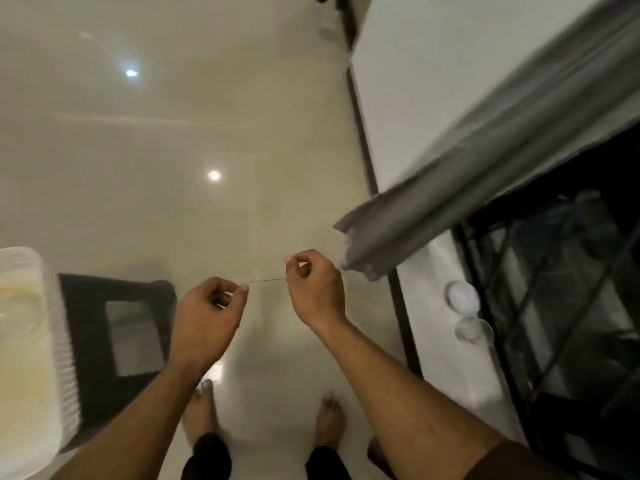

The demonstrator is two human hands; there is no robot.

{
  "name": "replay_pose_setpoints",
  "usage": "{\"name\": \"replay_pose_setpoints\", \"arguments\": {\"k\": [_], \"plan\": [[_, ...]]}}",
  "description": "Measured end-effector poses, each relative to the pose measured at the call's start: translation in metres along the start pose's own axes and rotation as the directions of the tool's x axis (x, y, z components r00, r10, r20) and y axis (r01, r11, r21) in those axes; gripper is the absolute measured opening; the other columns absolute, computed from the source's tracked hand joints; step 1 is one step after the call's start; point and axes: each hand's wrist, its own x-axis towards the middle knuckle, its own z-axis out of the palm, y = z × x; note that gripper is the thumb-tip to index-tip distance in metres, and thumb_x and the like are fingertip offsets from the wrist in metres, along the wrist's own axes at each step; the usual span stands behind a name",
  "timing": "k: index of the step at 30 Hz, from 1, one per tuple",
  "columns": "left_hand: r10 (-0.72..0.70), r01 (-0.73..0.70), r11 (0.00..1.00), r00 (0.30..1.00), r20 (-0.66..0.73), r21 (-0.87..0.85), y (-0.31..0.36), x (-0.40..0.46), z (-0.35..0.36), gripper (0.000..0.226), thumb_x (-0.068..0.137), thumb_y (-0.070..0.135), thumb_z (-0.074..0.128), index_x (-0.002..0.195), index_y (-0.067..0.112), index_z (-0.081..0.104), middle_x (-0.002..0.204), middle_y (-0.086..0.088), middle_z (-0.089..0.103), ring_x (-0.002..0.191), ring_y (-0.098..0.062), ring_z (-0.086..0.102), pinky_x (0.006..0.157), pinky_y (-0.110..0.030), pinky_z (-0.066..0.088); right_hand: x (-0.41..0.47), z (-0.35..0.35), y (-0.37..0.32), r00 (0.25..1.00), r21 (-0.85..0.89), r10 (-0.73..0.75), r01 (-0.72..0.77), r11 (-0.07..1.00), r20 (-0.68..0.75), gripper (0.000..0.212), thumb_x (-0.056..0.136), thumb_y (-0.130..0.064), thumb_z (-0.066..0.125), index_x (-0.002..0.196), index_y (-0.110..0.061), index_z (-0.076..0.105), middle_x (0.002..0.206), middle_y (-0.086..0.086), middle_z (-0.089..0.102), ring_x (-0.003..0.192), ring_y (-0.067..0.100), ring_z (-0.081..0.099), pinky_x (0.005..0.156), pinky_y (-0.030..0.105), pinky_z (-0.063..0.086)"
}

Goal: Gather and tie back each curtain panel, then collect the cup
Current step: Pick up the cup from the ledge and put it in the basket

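Note:
A thin string (266, 279) is stretched taut between my two hands over the tiled floor. My left hand (207, 310) pinches its left end between thumb and fingers. My right hand (313, 282) pinches its right end, a little higher. Just right of my right hand hangs the bunched lower end of a grey curtain panel (485, 161), running up to the top right against the wall. On the white window sill stand a white cup (462, 295) and, nearer me, a clear glass (472, 329), both apart from my hands.
A dark stool or small table (114, 327) stands on the floor at my left, beside a bed with white bedding (24, 358). A black window grille (554, 306) fills the right. My bare feet (201, 410) stand on glossy beige tiles.

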Motion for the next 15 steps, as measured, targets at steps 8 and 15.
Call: {"name": "replay_pose_setpoints", "arguments": {"k": [8,15], "plan": [[0.120,-0.146,0.987,0.949,0.291,0.071,0.080,-0.028,0.219,0.018,0.092,0.038,0.071,0.080,0.026,0.069,0.076,0.005,0.072,0.069,-0.018,0.071,0.070,-0.043,0.061,0.035,-0.164,0.182,0.892,0.203,0.311,-0.255,0.945,-0.328,0.020,0.098,-0.033,0.062,0.103,-0.016,0.069,0.096,0.002,0.074,0.086,0.019,0.066,0.062,0.020,0.043],[0.171,-0.255,0.962,0.840,0.515,0.097,0.095,-0.041,0.390,0.013,0.094,0.041,0.067,0.088,0.030,0.068,0.089,0.011,0.071,0.077,-0.009,0.069,0.064,-0.024,0.051,0.043,-0.224,0.343,0.695,0.419,0.617,-0.468,0.778,-0.368,0.021,0.101,-0.030,0.061,0.101,-0.011,0.070,0.102,0.011,0.075,0.096,0.032,0.073,0.087,0.049,0.060]]}}
